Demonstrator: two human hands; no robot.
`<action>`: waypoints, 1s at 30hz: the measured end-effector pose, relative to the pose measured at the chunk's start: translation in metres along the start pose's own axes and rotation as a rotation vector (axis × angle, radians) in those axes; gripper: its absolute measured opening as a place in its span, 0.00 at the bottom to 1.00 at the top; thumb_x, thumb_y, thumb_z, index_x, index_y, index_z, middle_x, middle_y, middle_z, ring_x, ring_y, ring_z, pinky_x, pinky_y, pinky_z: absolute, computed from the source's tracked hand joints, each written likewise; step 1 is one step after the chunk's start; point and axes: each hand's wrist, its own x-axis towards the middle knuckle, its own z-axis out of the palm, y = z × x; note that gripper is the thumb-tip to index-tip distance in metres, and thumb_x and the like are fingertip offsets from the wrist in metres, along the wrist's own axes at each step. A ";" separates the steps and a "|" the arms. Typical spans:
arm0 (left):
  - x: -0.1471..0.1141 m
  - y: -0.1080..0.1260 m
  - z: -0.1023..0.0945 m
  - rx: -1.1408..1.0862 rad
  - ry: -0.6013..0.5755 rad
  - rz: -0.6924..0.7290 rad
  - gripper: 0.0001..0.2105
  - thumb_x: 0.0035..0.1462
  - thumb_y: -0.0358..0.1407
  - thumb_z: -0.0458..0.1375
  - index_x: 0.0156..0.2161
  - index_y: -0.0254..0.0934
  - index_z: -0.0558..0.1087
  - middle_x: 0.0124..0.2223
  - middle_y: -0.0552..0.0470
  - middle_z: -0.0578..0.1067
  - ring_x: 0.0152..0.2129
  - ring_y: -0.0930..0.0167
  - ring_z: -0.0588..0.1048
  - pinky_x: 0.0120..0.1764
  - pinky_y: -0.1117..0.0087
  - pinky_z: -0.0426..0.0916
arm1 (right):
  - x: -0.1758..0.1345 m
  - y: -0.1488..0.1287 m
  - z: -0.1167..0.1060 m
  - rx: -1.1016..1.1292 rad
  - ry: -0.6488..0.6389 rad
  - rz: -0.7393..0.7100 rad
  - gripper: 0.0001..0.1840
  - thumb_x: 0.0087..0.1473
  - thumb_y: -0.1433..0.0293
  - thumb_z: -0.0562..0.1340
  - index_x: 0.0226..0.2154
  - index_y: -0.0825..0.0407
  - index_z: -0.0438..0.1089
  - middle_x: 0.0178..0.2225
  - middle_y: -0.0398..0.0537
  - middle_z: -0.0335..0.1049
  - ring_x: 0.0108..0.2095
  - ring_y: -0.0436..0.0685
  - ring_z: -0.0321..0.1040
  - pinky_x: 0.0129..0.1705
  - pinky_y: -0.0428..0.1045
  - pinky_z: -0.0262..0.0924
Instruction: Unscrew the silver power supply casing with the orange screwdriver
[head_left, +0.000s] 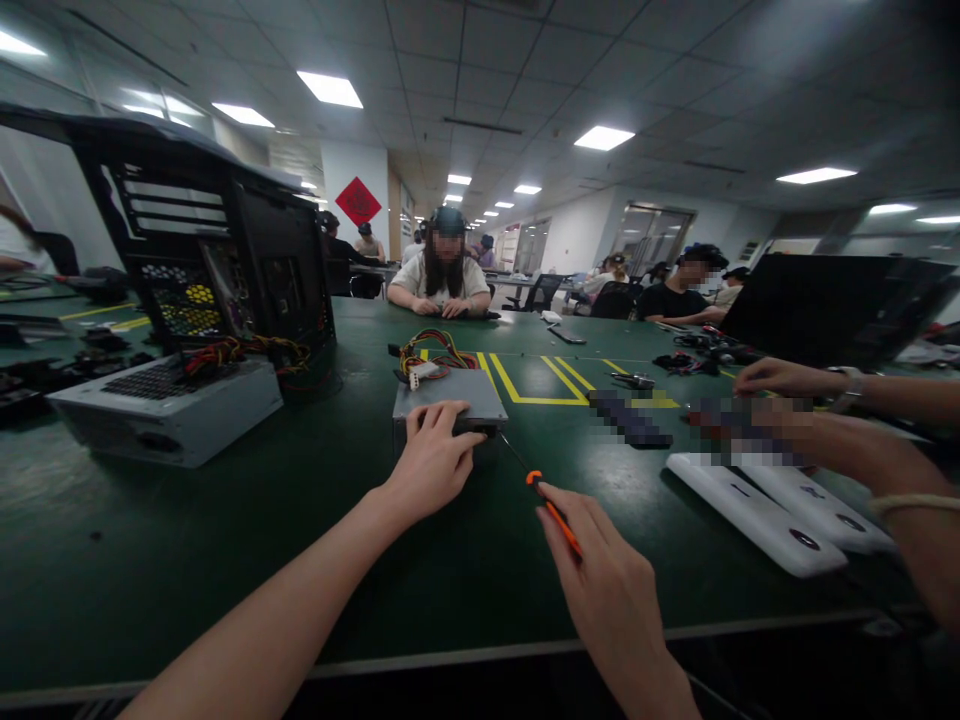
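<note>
A grey metal computer power supply lies on the green table, its bundle of coloured cables at the far side. My left hand holds it, fingers over the top and the thumb along the near right edge. In my right hand is a screwdriver with an orange and black handle. Its thin shaft points up and left, the tip at the near right corner of the power supply. Whether the tip sits in a screw is too small to tell.
Another grey power supply and a black computer case stand at left. To the right are two white devices, a blurred dark object and a co-worker's hands. A person sits opposite.
</note>
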 end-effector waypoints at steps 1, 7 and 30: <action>0.000 0.000 0.000 0.007 -0.002 0.002 0.14 0.53 0.30 0.50 0.43 0.45 0.73 0.54 0.47 0.61 0.51 0.59 0.58 0.49 0.52 0.52 | 0.001 0.001 -0.001 0.008 0.002 0.009 0.13 0.59 0.69 0.48 0.43 0.54 0.63 0.36 0.50 0.70 0.33 0.53 0.71 0.32 0.46 0.66; 0.000 0.000 0.000 0.033 -0.008 0.005 0.15 0.53 0.31 0.50 0.43 0.45 0.72 0.54 0.47 0.61 0.51 0.60 0.57 0.49 0.53 0.51 | 0.000 -0.006 -0.001 0.095 -0.088 0.070 0.13 0.57 0.65 0.50 0.42 0.54 0.61 0.39 0.54 0.64 0.34 0.55 0.70 0.27 0.46 0.67; 0.001 0.000 0.002 0.040 0.009 -0.007 0.13 0.53 0.31 0.49 0.42 0.44 0.72 0.53 0.48 0.62 0.51 0.61 0.58 0.49 0.54 0.51 | 0.002 0.004 -0.004 0.123 -0.048 0.156 0.13 0.60 0.65 0.45 0.43 0.52 0.58 0.32 0.48 0.68 0.30 0.54 0.71 0.25 0.47 0.67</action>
